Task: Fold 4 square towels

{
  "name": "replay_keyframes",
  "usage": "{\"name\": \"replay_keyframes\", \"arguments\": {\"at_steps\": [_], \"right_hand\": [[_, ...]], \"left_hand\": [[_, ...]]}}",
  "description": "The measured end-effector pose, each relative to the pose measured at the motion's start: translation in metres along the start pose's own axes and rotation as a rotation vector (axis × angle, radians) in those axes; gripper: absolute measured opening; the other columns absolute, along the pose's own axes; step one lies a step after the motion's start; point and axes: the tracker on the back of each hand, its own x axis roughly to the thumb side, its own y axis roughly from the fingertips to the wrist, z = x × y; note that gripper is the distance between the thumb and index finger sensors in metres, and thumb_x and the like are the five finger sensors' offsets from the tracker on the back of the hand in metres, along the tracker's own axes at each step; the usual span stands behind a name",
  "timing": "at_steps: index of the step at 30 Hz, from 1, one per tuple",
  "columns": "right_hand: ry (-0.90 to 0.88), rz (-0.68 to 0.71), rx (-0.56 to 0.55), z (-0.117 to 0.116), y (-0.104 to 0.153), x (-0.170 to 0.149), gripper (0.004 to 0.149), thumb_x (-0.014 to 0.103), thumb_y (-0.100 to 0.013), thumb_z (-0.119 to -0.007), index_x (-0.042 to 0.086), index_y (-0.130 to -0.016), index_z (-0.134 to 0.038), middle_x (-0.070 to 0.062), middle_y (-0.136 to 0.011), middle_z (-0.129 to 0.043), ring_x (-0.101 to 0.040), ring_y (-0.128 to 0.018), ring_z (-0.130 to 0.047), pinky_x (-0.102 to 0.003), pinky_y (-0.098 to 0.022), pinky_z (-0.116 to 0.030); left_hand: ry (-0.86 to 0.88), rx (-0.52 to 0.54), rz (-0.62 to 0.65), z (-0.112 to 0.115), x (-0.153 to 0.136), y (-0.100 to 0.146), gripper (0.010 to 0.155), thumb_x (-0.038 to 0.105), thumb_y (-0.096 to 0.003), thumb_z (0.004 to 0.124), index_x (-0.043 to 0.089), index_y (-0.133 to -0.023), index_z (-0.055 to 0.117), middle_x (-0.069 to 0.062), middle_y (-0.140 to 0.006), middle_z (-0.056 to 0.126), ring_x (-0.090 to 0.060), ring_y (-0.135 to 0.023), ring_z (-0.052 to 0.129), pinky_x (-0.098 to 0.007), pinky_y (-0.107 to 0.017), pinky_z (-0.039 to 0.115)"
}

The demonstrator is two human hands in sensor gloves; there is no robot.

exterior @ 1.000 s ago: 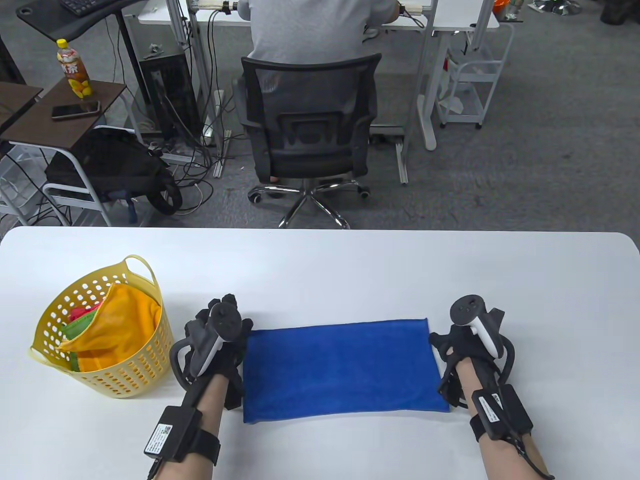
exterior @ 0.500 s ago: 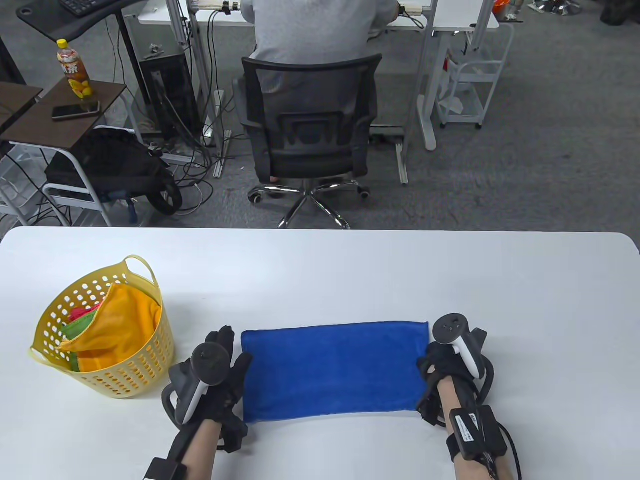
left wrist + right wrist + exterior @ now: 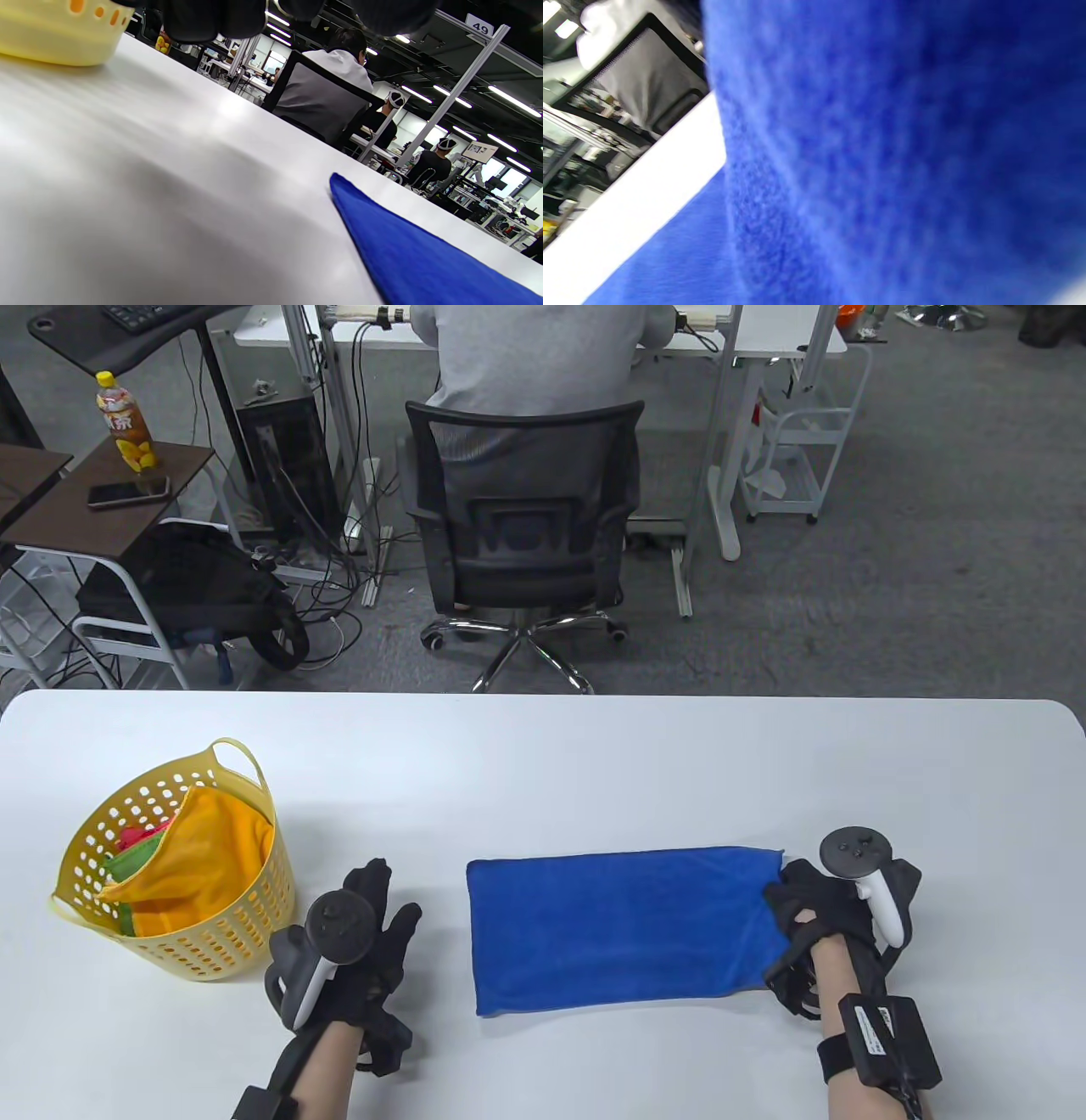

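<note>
A blue towel [image 3: 624, 929], folded once into a long rectangle, lies flat on the white table [image 3: 543, 763]. My right hand [image 3: 802, 916] grips the towel's right edge, which lifts slightly; the cloth fills the right wrist view [image 3: 882, 148]. My left hand [image 3: 377, 933] rests on the bare table, fingers spread, apart from the towel's left edge. In the left wrist view the towel's corner [image 3: 407, 250] lies ahead of the hand. A yellow basket [image 3: 225, 933] at the left holds orange [image 3: 212, 848], green and red towels.
The basket also shows in the left wrist view [image 3: 55, 38]. Beyond the table's far edge a person sits in a black office chair [image 3: 522, 509]. The table stretches bare behind and right of the towel.
My right hand took hold of the towel's right edge and dragged the towel to the right. My left hand left the towel's left edge and now lies apart from it.
</note>
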Motion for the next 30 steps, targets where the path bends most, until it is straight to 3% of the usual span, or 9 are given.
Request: {"name": "replay_keyframes", "arguments": {"at_steps": [3,7,9,14,16,19,22,26,30], "right_hand": [[-0.010,0.096,-0.011,-0.005,0.019,0.035,0.043,0.029,-0.052,-0.082,0.009,-0.089,-0.075,-0.016,-0.051,-0.099,-0.010,-0.016,-0.098,-0.044,-0.036,-0.087],[0.055,0.202,0.003,-0.038,0.046,0.099,0.043,0.029,-0.053,-0.081,0.008,-0.090,-0.075,-0.016,-0.052,-0.099,-0.009,-0.016,-0.098,-0.043,-0.036,-0.087],[0.088,0.244,0.018,-0.064,0.057,0.129,0.043,0.029,-0.053,-0.081,0.008,-0.090,-0.075,-0.016,-0.052,-0.099,-0.009,-0.016,-0.098,-0.043,-0.036,-0.087],[0.230,0.305,0.125,-0.172,0.072,0.189,0.044,0.029,-0.053,-0.081,0.008,-0.090,-0.074,-0.017,-0.054,-0.099,-0.010,-0.017,-0.098,-0.043,-0.037,-0.087],[0.273,0.291,0.210,-0.207,0.071,0.194,0.046,0.031,-0.052,-0.081,0.007,-0.091,-0.073,-0.018,-0.059,-0.098,-0.011,-0.021,-0.100,-0.045,-0.039,-0.086],[0.311,0.268,0.375,-0.231,0.071,0.194,0.060,0.040,-0.054,-0.075,0.003,-0.100,-0.064,-0.026,-0.075,-0.091,-0.019,-0.040,-0.103,-0.052,-0.047,-0.081],[0.199,0.311,0.402,-0.220,0.076,0.195,0.068,0.044,-0.055,-0.070,0.000,-0.105,-0.057,-0.031,-0.085,-0.087,-0.028,-0.049,-0.105,-0.056,-0.049,-0.080],[-0.087,0.362,0.610,-0.185,0.087,0.196,0.069,0.043,-0.057,-0.068,-0.001,-0.108,-0.052,-0.036,-0.094,-0.077,-0.041,-0.063,-0.098,-0.064,-0.052,-0.074],[-0.110,0.327,0.351,-0.121,0.076,0.177,0.068,0.043,-0.056,-0.070,-0.001,-0.107,-0.056,-0.036,-0.094,-0.078,-0.041,-0.063,-0.097,-0.064,-0.052,-0.073]], "left_hand": [[0.000,-0.004,0.008,0.000,0.000,-0.001,0.074,0.062,-0.0502,0.067,0.036,-0.114,0.041,-0.003,-0.122,0.049,-0.035,-0.113,0.060,-0.058,-0.085,0.047],[0.022,-0.010,0.013,-0.001,0.000,-0.001,0.074,0.062,-0.0502,0.066,0.037,-0.114,0.041,-0.003,-0.122,0.049,-0.035,-0.113,0.060,-0.058,-0.085,0.047],[0.026,-0.011,0.015,-0.002,0.000,-0.001,0.073,0.062,-0.0503,0.066,0.037,-0.114,0.041,-0.001,-0.123,0.049,-0.035,-0.113,0.061,-0.058,-0.085,0.047],[0.044,-0.009,0.018,-0.004,-0.001,-0.002,0.073,0.062,-0.0503,0.066,0.038,-0.114,0.041,0.003,-0.123,0.049,-0.035,-0.113,0.062,-0.058,-0.085,0.048],[0.047,-0.008,0.017,-0.004,-0.002,-0.001,0.073,0.062,-0.0503,0.067,0.038,-0.114,0.041,0.002,-0.123,0.049,-0.035,-0.113,0.062,-0.058,-0.085,0.048],[0.051,-0.008,0.016,-0.004,-0.004,-0.001,0.073,0.062,-0.0502,0.067,0.037,-0.114,0.041,0.002,-0.123,0.049,-0.035,-0.113,0.062,-0.058,-0.085,0.048],[0.067,-0.016,0.013,-0.005,-0.005,-0.002,0.073,0.062,-0.0503,0.066,0.037,-0.114,0.041,0.001,-0.123,0.049,-0.036,-0.113,0.062,-0.058,-0.085,0.048],[0.082,-0.031,0.019,-0.005,-0.004,-0.003,0.074,0.062,-0.0504,0.066,0.037,-0.115,0.040,0.001,-0.123,0.048,-0.035,-0.113,0.063,-0.058,-0.085,0.048],[0.051,-0.032,0.028,-0.004,-0.001,-0.003,0.074,0.063,-0.0505,0.066,0.037,-0.115,0.040,0.001,-0.123,0.047,-0.035,-0.113,0.062,-0.058,-0.085,0.048]]}}
